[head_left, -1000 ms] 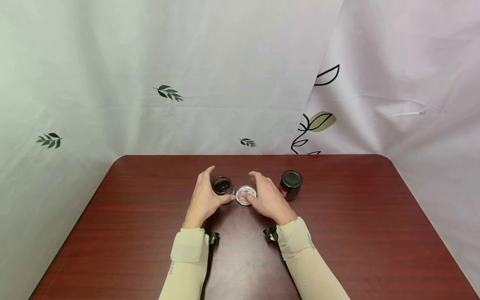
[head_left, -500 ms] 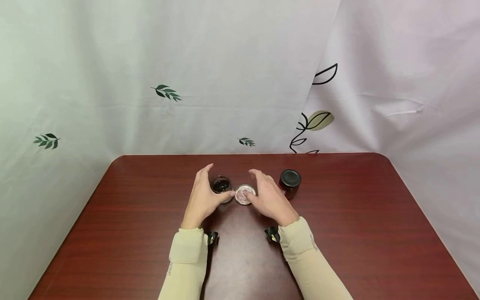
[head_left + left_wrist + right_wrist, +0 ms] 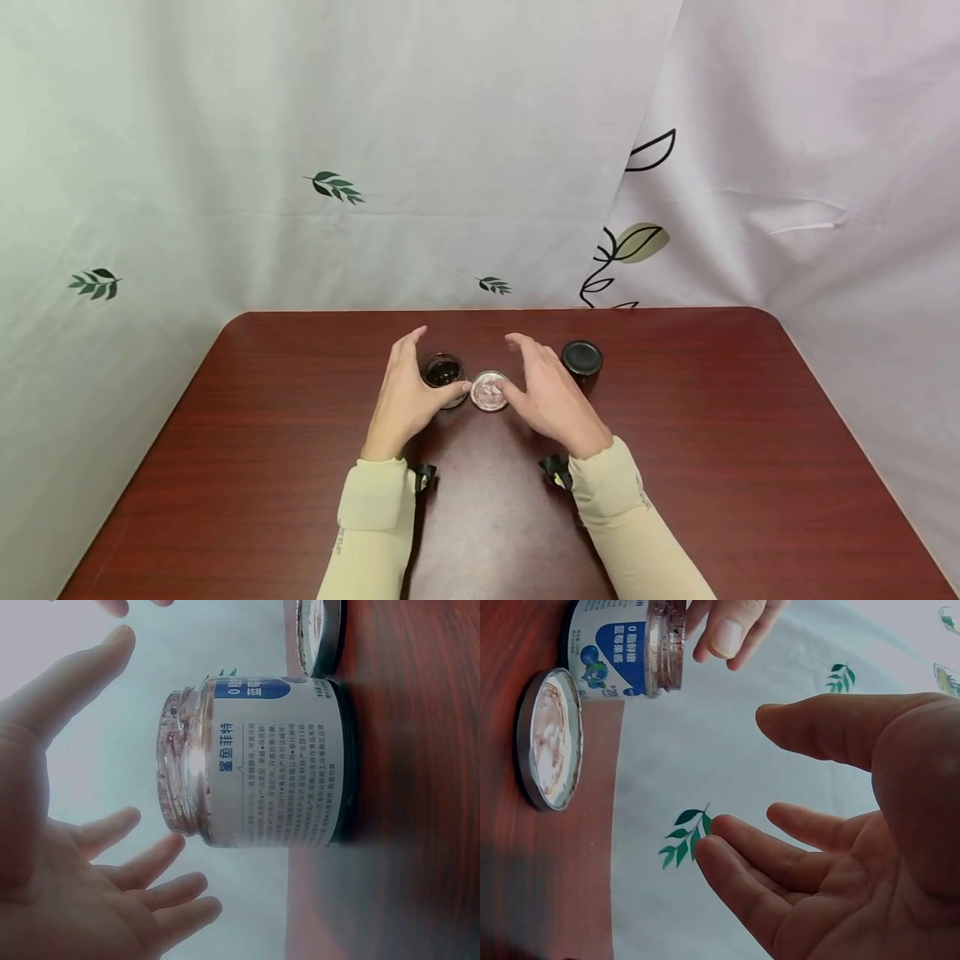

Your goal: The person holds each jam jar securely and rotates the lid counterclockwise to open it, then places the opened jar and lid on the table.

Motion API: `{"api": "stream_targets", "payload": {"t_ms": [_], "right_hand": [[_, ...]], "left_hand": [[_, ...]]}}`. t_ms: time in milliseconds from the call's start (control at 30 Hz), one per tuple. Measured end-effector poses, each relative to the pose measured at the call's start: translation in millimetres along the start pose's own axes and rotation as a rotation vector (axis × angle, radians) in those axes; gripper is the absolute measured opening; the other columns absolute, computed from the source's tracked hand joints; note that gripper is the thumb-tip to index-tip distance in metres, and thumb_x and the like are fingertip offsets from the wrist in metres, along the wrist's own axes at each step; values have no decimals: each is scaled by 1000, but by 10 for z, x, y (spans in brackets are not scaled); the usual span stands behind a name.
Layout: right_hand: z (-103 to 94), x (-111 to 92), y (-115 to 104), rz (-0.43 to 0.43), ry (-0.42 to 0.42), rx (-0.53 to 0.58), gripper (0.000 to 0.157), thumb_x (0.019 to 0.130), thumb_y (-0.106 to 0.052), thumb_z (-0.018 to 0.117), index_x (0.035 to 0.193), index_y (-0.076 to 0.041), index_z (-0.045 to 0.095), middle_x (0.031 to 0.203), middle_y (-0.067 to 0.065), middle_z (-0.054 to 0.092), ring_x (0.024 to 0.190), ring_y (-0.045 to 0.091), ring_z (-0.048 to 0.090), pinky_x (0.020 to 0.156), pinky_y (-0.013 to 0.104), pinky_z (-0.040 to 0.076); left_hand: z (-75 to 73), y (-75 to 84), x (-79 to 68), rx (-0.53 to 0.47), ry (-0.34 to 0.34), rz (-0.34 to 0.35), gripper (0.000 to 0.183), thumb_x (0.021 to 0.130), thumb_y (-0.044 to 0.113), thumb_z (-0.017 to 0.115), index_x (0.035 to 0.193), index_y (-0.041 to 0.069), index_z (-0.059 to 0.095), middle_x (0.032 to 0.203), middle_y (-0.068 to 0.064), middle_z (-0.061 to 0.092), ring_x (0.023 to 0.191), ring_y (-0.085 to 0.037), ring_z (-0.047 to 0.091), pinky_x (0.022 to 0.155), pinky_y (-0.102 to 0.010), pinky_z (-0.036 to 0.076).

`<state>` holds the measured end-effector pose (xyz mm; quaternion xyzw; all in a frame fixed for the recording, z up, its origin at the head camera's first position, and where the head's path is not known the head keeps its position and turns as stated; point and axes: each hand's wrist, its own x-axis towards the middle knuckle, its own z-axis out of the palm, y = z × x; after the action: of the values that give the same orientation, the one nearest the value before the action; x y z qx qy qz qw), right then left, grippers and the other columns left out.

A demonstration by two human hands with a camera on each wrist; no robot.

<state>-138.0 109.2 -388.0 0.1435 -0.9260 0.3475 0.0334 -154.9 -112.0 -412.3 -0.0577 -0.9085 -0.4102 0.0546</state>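
An uncapped glass jam jar (image 3: 274, 765) with a white and blue label stands upright on the table, dark jam inside. My left hand (image 3: 405, 390) is spread around its near and left side, thumb and fingers apart; in the left wrist view the fingers lie beside the rim without gripping. Just right of the jar lies its lid (image 3: 551, 742), inner side up and smeared with jam. My right hand (image 3: 551, 396) hovers over the lid's right side, fingers relaxed and thumb apart from them, holding nothing.
A second jar (image 3: 582, 360) with a dark lid on stands behind my right hand, partly hidden by it. The reddish-brown wooden table (image 3: 697, 433) ends at a pale curtain (image 3: 450, 150) with a leaf print.
My right hand has moved slightly right and away from the lid, its thumb now at the lid's edge instead of over its middle. The left hand has hardly moved.
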Motion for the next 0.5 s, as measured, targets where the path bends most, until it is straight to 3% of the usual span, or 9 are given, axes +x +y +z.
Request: {"api": "stream_targets", "payload": {"t_ms": [167, 500], "right_hand": [[-63, -9, 16, -20, 35, 6, 59, 93, -19, 70, 144, -5, 46, 134, 12, 58, 113, 29, 57, 94, 43, 48], [-171, -57, 56, -21, 60, 6, 60, 93, -21, 71, 145, -5, 46, 136, 12, 57, 119, 31, 55, 97, 45, 47]], "left_hand": [[-2, 22, -7, -5, 9, 4, 105, 73, 35, 89, 156, 9, 30, 157, -15, 30, 141, -32, 38, 111, -52, 36], [-5, 75, -12, -8, 13, 24, 104, 74, 36, 89, 156, 8, 31, 158, -15, 29, 141, -32, 38, 111, -53, 36]]}}
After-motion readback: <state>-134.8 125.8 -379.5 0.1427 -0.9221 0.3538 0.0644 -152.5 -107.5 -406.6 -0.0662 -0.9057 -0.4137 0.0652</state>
